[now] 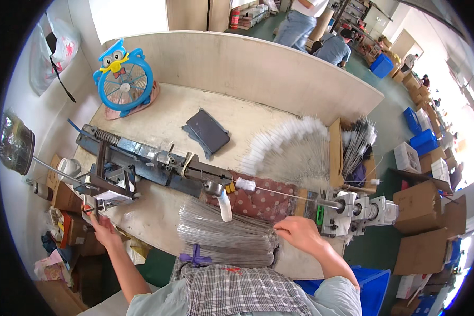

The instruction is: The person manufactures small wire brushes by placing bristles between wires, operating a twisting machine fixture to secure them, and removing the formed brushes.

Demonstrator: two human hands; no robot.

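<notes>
My left hand (105, 230) is at the lower left, its fingers closed around a thin metal lever (95, 208) below a metal frame. At the right end of a bundle of thin twisted wires (226, 234), my right hand (300, 233) is closed, its fingertips pinched at the wire ends. Beyond the wires, a brush with white bristles (245, 184) lies lengthwise in the machine. Its thin stem runs right to the metal spindle (329, 203). A long dark metal bench fixture (158, 160) stretches to the left, and a handle with a whitish grip (225, 205) hangs from its right end.
Many finished white brushes (287, 138) lie fanned out at the back right, beside a cardboard box (335, 152) with more brushes. A dark phone-like slab (208, 128) and a blue owl-shaped fan (124, 84) stand toward the back panel. A blue bin (371, 287) is at lower right.
</notes>
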